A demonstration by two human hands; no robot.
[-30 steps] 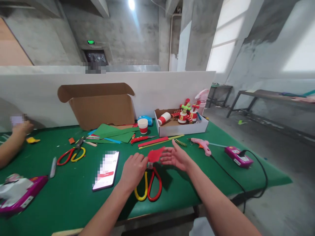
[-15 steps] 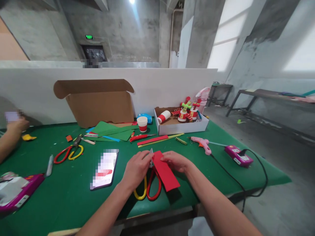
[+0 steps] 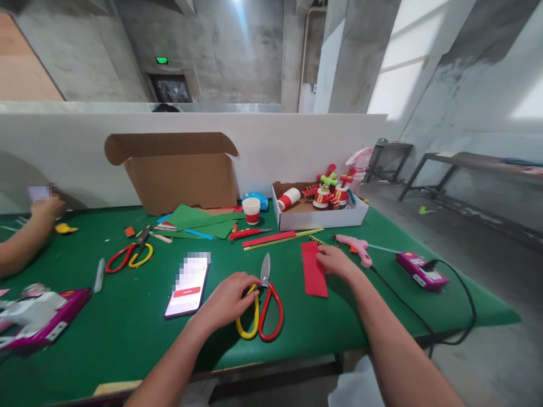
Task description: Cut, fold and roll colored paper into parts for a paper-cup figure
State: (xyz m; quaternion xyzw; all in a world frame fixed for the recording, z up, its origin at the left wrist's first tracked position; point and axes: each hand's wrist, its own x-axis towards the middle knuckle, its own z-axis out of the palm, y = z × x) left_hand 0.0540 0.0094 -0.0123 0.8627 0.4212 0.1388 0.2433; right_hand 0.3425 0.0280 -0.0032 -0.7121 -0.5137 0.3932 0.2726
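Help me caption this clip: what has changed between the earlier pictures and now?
The red paper has moved right, away from the near scissors, its edge held by the right hand. The left hand has come off the paper and is at the scissors' yellow handle. The phone, glue gun and white box stayed put.

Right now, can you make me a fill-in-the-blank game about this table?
The colour of the paper touched by the right hand is ____.
The scissors by the left hand have one red handle and one ____ handle.
The phone lies to the ____ of those scissors.
The colour of the glue gun is ____.
Missing words: red; yellow; left; pink.
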